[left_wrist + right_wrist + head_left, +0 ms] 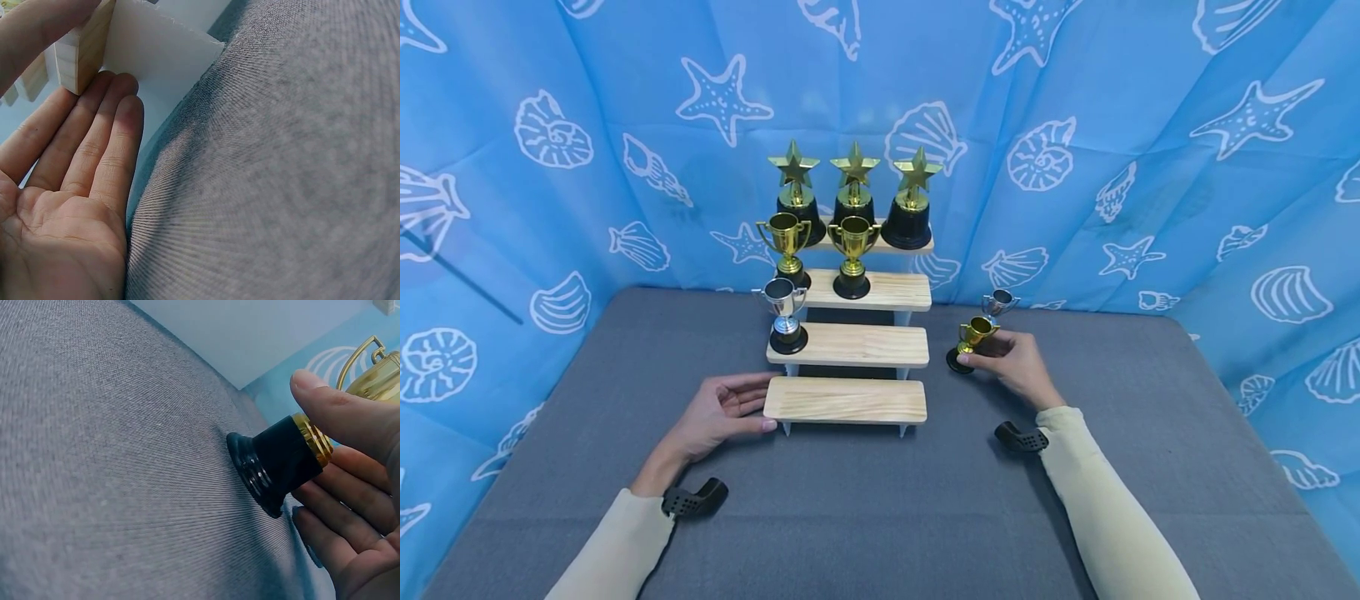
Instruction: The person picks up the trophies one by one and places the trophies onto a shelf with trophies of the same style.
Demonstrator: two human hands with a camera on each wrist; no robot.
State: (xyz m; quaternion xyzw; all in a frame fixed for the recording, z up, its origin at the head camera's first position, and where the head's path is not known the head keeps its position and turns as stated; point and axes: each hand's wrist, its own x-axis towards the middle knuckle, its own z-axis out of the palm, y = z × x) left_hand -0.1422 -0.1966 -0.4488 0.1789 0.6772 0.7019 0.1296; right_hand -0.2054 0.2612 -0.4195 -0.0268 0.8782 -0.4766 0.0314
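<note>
Head view, right of centre: I find the right hand (1017,367) pinching a gold cup (977,330) below its bowl; whether the base touches the grey cloth (925,517) I cannot tell. A silver cup (1000,302) shows just above it. Left of centre, the left hand (718,417) grips nothing, fingers extended at the left end of the lowest wooden step (846,400).
</note>
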